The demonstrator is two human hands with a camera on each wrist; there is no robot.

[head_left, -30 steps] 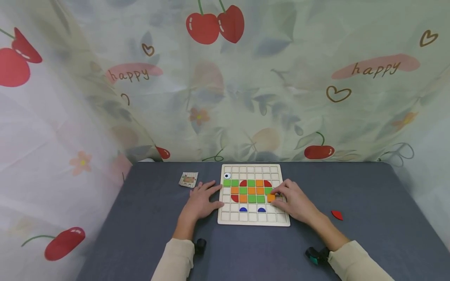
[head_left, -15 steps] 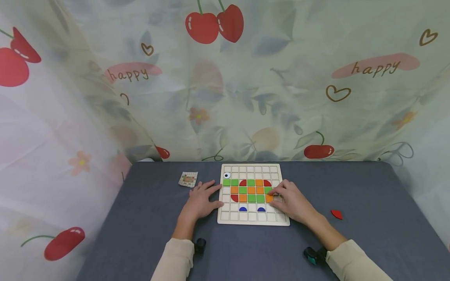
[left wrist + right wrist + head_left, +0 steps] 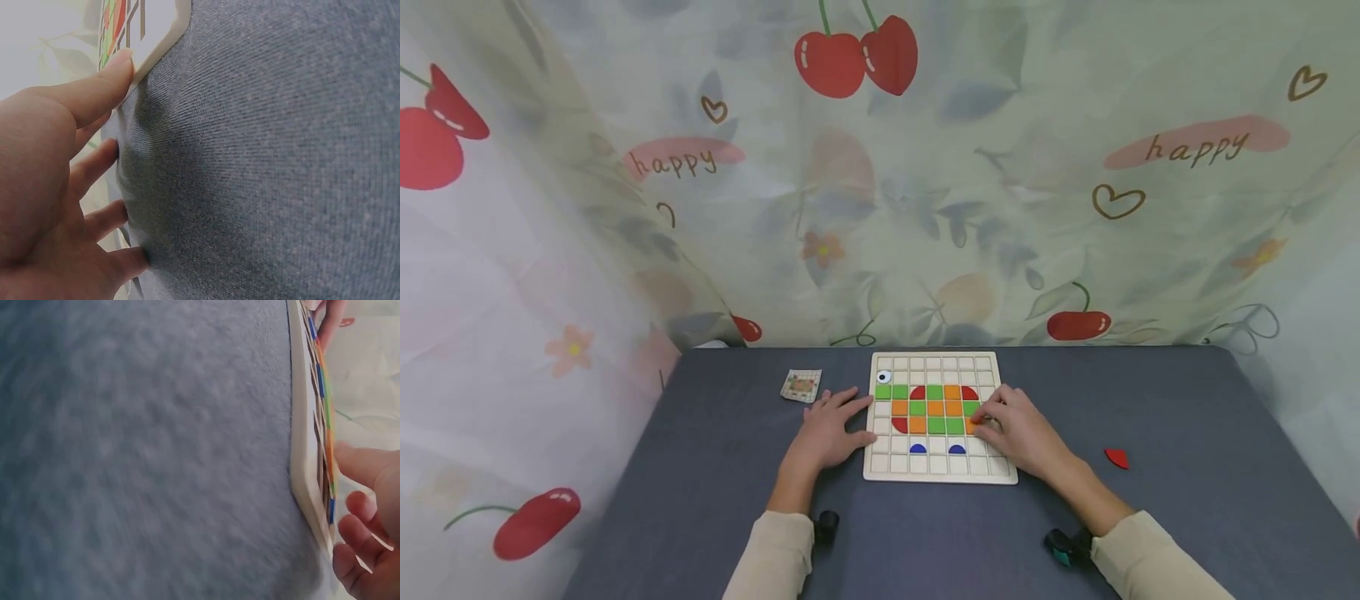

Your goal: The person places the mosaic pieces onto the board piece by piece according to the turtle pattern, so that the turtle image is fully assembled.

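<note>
A cream wooden grid board (image 3: pixel 940 467) lies on the table, bearing green, orange and red tiles, two blue half-round tiles and a white eye tile (image 3: pixel 883 377). My left hand (image 3: pixel 827 432) rests spread at the board's left edge, its thumb touching the rim, as the left wrist view also shows. Over the board's right side, the thumb and forefinger of my right hand (image 3: pixel 1026 429) pinch an orange square tile (image 3: pixel 970 426) at a cell in the row of green tiles. Part of that tile is hidden by the fingers. The right wrist view shows a blue tile (image 3: pixel 332 510) near this hand.
A loose red tile (image 3: pixel 1117 458) lies on the dark grey table (image 3: pixel 925 542), right of the board. At the left, beyond my left hand, lies a small picture card (image 3: pixel 801 385). A printed curtain (image 3: pixel 895 200) hangs behind the table.
My right hand has shifted slightly left with the orange tile, which now sits nearer the green tile beside it. My left hand stays at the board's edge.
</note>
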